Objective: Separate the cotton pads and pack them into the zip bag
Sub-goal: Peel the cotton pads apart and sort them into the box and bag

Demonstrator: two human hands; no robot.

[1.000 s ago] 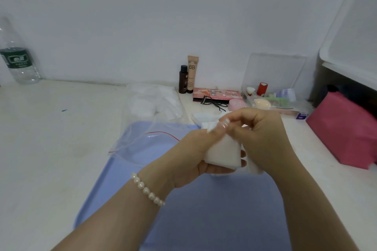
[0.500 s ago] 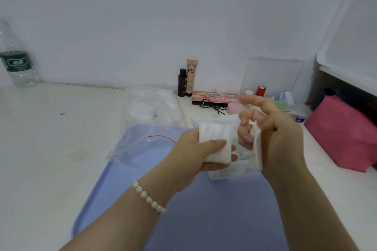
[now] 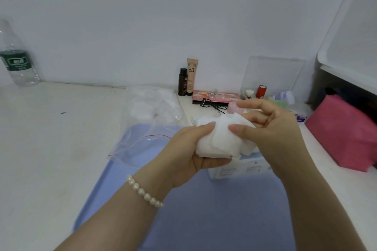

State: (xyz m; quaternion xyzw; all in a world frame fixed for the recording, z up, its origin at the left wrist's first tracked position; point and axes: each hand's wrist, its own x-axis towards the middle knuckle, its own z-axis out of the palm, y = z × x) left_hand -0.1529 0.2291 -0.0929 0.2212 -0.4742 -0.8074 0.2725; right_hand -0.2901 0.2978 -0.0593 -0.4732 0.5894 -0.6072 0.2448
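Cotton pads [image 3: 219,140], soft white squares, sit stacked at frame centre, gripped by the left hand [image 3: 189,149]; the right hand [image 3: 271,128] pinches their right side. Clear zip bag [image 3: 142,140] lies left.

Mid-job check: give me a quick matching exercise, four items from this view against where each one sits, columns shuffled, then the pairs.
Items:
1. cotton pads
2. zip bag
3. water bottle
4. pink pouch

Places:
A. far left, by the wall
B. held between both hands
C. right edge of the table
D. lying open left of the hands, partly on the blue tray

Pairs: 1-B, 2-D, 3-A, 4-C
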